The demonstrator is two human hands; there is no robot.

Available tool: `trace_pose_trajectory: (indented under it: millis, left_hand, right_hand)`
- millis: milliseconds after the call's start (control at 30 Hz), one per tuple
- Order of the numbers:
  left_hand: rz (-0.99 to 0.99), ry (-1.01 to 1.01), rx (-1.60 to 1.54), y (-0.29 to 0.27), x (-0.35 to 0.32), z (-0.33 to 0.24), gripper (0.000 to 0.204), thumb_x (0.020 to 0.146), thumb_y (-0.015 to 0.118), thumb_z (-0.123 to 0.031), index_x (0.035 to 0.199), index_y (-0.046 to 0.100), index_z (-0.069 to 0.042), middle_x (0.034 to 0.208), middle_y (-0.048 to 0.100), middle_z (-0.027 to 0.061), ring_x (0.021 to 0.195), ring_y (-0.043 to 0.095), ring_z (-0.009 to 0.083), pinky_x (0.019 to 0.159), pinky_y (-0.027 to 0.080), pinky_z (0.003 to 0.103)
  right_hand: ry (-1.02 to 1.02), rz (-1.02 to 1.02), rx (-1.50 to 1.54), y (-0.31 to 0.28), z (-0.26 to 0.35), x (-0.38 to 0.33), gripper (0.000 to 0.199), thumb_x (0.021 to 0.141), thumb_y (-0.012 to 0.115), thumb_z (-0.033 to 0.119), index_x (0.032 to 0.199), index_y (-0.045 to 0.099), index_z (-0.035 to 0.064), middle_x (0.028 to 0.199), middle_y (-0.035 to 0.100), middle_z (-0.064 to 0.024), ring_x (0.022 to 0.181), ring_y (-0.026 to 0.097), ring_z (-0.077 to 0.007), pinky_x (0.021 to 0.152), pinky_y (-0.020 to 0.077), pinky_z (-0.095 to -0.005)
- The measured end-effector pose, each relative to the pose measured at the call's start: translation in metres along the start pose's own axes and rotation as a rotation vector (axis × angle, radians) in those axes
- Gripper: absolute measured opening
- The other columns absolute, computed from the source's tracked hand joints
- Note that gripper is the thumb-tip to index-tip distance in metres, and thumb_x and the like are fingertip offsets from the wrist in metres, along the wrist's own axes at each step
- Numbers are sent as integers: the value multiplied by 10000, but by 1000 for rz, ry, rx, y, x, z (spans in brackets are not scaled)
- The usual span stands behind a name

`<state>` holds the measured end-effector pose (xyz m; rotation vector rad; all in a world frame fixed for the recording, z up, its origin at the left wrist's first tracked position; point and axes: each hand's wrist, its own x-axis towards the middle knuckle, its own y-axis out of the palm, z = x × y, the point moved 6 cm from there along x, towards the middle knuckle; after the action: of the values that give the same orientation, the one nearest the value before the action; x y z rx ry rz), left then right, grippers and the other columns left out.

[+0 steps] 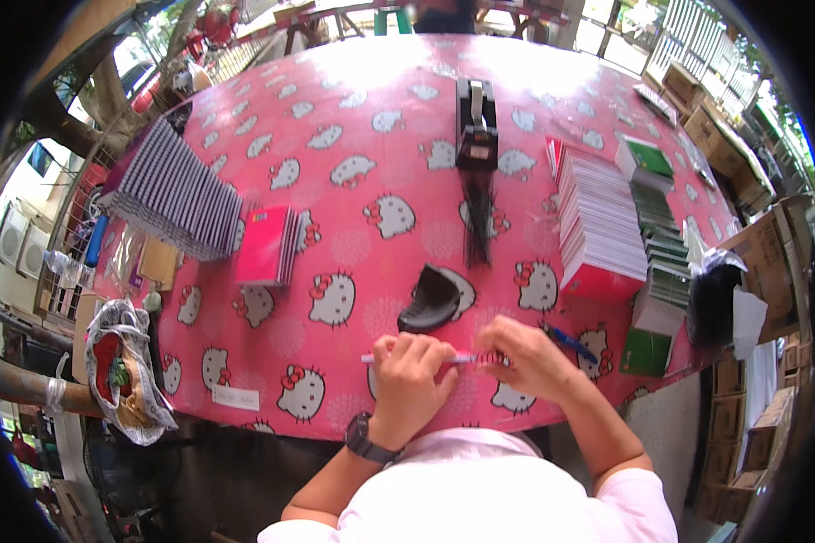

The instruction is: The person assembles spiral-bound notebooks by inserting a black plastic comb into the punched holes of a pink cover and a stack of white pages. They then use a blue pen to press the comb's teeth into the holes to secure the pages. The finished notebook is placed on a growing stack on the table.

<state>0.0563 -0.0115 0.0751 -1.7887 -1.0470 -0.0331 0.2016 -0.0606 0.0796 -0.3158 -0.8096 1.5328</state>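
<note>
A thin pink-and-white notebook [369, 358], seen nearly edge-on, lies across in front of me at the table's near side. My left hand [414, 373] is closed over its middle, with a dark watch on the wrist. At its right end my right hand [522, 357] pinches with bent fingers, beside small dark marks like binding coils. Just beyond the hands sits a black wedge-shaped piece [430, 299]. Farther off, a bundle of thin black strands [477, 217] lies before a black tape dispenser [476, 131]. A blue pen [572, 344] rests right of my right hand.
A tall row of coil-bound notebooks [172, 195] stands left, beside a small pink notebook pile [267, 244]. Right are a long row of red-covered booklets [602, 226] and green-covered booklets [647, 351]. A plastic bag [129, 371] hangs off the left edge; cardboard boxes [770, 262] stand right.
</note>
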Motion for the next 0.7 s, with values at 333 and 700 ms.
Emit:
trace_pose_trajectory:
  millis: [333,700]
  left_hand:
    - [-21,-12,-39,-1,6,0,192,665,758,-143,830,660,-142,809,640,-7,813,593,197,747,409,348]
    - [-3,-13,-3,0,6,3,206,682,766,-173,862,670,-138,805,647,2,796,598,192,746,402,343]
  right_hand:
    - [-69,-67,-86,4,9,8,181,804,697,121,908,573,41,844,571,-95,789,595,-290,664,500,-379]
    - [-125,-140,-177,5,13,8,194,793,713,143,939,620,56,860,601,-86,816,601,-274,685,512,-364]
